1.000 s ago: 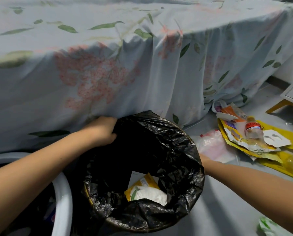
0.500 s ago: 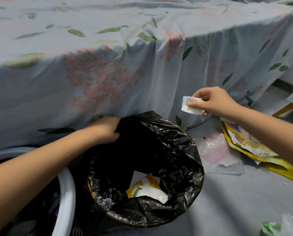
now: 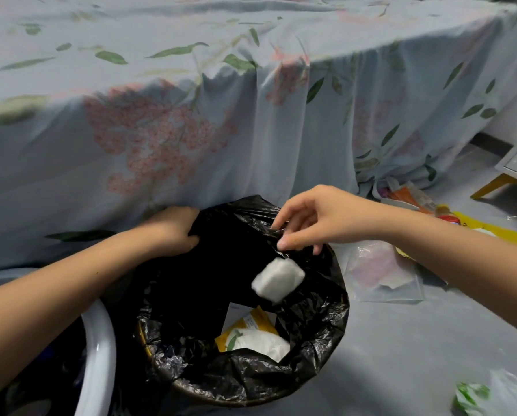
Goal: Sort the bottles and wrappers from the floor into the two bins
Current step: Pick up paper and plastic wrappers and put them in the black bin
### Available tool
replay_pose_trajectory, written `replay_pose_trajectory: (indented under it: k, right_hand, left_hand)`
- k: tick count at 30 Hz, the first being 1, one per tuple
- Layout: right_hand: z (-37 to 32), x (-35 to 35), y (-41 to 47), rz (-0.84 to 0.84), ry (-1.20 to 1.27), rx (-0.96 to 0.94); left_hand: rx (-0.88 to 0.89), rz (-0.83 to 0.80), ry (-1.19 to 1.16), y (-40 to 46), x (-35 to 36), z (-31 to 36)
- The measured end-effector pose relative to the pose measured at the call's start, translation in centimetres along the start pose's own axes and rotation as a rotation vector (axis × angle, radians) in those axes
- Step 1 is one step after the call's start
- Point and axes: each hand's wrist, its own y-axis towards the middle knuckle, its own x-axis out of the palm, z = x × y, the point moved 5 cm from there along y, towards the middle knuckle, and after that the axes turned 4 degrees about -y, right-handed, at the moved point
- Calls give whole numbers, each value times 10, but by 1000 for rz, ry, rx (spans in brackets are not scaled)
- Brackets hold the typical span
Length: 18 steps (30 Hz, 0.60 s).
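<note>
Left hand (image 3: 173, 232) at far rim of round bin lined w/ crinkled black plastic bag (image 3: 311, 340), fingers curled over and gripping the bag's edge, right against the hanging pale-blue floral bedsheet (image 3: 161, 130). Right hand (image 3: 314, 220) above bin's right-rear rim, fingers spread apart and loose, holding nothing. Small white rectangular wrapper (image 3: 278, 280) just below those fingertips, clear of them, in mid-air inside the bin's mouth, tilted. At bin bottom: yellow-and-white snack packet (image 3: 251, 334), w/ a white sheet edge beside it. White curved-rim plastic bin (image 3: 98, 370) at lower left, touching or just beside the black-lined one; contents too dark to tell. On grey floor right of black bin: clear plastic zip bag w/ pinkish contents (image 3: 380, 271), lying flat, near rim. Further right, partly behind right forearm: heap of yellow and orange wrappers (image 3: 491, 232), red bottle cap (image 3: 448, 219) among them, bottle itself mostly hidden. Bottom-right corner: crumpled green-and-white wrapper (image 3: 473, 397), well apart from bins. Upper right: corner of light cabinet w/ yellow wooden leg (image 3: 491, 184).
</note>
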Motion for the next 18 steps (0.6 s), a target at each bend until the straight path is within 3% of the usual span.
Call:
replay_pose_trajectory:
  k: [4,8,12,18]
  right_hand:
    - [32,-37,-7,268,137,65]
    - [109,-51,-17,448,225,279]
    - [195,-38,-32,373,29,532]
    - [263,3,-43,155,-341,728]
  left_hand:
    - [5,6,8,1,2,-2]
    - [16,5,22,1,3,-5]
    - [35,24,18,0,1,-2]
    - [41,59,-45,1,-2,1]
